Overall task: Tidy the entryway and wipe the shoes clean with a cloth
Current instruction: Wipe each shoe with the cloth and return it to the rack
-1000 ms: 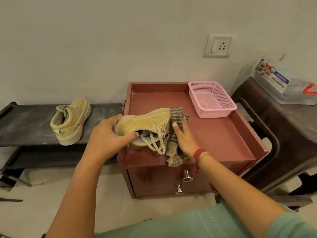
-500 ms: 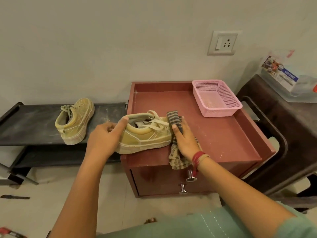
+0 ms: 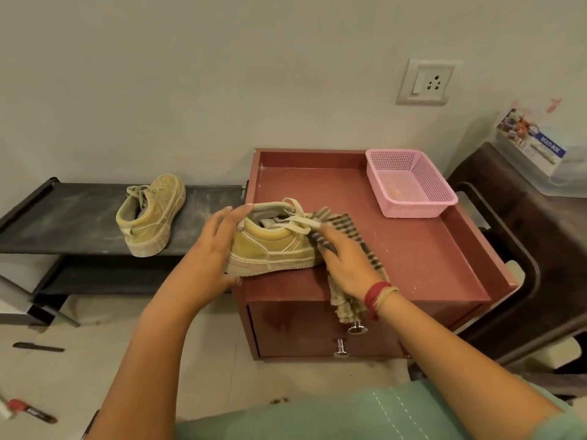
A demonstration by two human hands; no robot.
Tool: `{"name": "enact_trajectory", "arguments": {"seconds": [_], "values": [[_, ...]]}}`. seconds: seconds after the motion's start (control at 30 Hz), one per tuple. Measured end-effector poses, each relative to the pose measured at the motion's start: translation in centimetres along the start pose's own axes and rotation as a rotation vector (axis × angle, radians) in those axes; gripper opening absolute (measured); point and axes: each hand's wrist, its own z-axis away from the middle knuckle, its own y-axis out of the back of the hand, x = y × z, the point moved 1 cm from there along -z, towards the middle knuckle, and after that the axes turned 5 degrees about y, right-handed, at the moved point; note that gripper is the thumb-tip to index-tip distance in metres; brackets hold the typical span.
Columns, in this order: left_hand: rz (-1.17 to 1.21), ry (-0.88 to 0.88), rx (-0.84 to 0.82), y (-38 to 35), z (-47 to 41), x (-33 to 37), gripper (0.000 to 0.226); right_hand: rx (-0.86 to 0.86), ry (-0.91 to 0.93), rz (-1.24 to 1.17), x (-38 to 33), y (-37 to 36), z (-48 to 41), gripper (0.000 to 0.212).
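Observation:
A dusty yellow sneaker [image 3: 273, 249] stands upright at the front left corner of the red-brown cabinet [image 3: 413, 249], its toe pointing right. My left hand [image 3: 209, 258] is at its heel, fingers spread and straight, thumb low by the sole. My right hand [image 3: 346, 265] grips a striped cloth [image 3: 346, 227] and presses it against the sneaker's toe; the cloth's end hangs over the cabinet's front edge. The matching sneaker [image 3: 149, 217] sits on the black shoe rack [image 3: 63, 217] to the left.
A pink mesh basket [image 3: 444, 195] stands at the cabinet's back right. A dark plastic stool [image 3: 524, 233] with a clear storage box [image 3: 533, 154] is on the right. A pen [image 3: 38, 347] and a red marker [image 3: 30, 409] lie on the floor at left.
The sneaker went from tipped on its side in my left hand to standing upright on the cabinet. My left hand loosened and opened at the heel. My right hand kept the cloth at the toe.

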Motion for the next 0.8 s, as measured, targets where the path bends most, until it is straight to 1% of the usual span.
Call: {"name": "enact_trajectory", "arguments": {"seconds": [0.07,0.13,0.2,0.23,0.27,0.3,0.33,0.37,0.43,0.47,0.5,0.57,0.6,0.67,0.73,0.8], "values": [[0.037,-0.005,0.013,0.2,-0.2,0.1,0.104,-0.074,-0.002,0.068,0.7,0.0,0.2,0.052],[0.049,-0.014,0.016,0.3,-0.3,0.0,0.102,-0.072,-0.081,0.132,1.7,1.1,-0.5,0.054],[0.047,-0.032,0.021,0.3,-0.5,-0.2,0.104,-0.016,-0.165,0.066,1.7,2.1,-0.9,0.048],[0.049,-0.035,0.019,0.3,-0.6,-0.3,0.105,0.056,-0.180,0.002,1.2,2.2,-0.8,0.044],[0.056,-0.028,0.012,0.3,-0.7,-0.4,0.106,0.141,-0.164,-0.083,0.5,2.1,-0.5,0.042],[0.074,-0.015,0.002,0.3,-0.9,-0.5,0.107,0.190,-0.116,-0.150,-0.4,1.7,0.1,0.042],[0.105,0.002,-0.007,0.3,-0.9,-0.6,0.107,0.185,-0.053,-0.198,-1.2,1.2,0.6,0.043],[0.150,0.014,-0.011,0.3,-1.0,-0.6,0.104,0.123,0.012,-0.174,-1.6,0.6,1.2,0.047],[0.249,0.027,0.017,0.1,-1.0,-0.3,0.090,-0.020,0.083,0.061,-0.8,-0.3,1.6,0.059],[0.283,0.037,0.048,-0.1,-0.9,-0.2,0.081,-0.047,0.067,0.182,0.0,-0.3,1.3,0.064],[0.301,0.045,0.086,-0.2,-0.9,0.0,0.074,-0.043,0.013,0.245,0.9,0.2,0.7,0.066],[0.286,0.057,0.165,-0.7,-0.9,0.3,0.060,0.025,-0.115,0.235,1.6,1.3,-0.2,0.059],[0.263,0.062,0.202,-0.9,-0.9,0.5,0.054,0.073,-0.148,0.211,1.5,1.7,-0.4,0.054],[0.202,0.073,0.255,-1.2,-1.0,0.8,0.046,0.102,-0.103,0.182,0.4,1.4,0.2,0.053],[0.142,0.100,0.274,-1.3,-1.1,1.0,0.043,0.021,0.010,0.201,-0.9,0.4,1.9,0.058],[0.106,0.115,0.265,-1.3,-1.3,0.9,0.042,-0.069,0.078,0.301,-1.3,-0.6,3.4,0.064]]}}
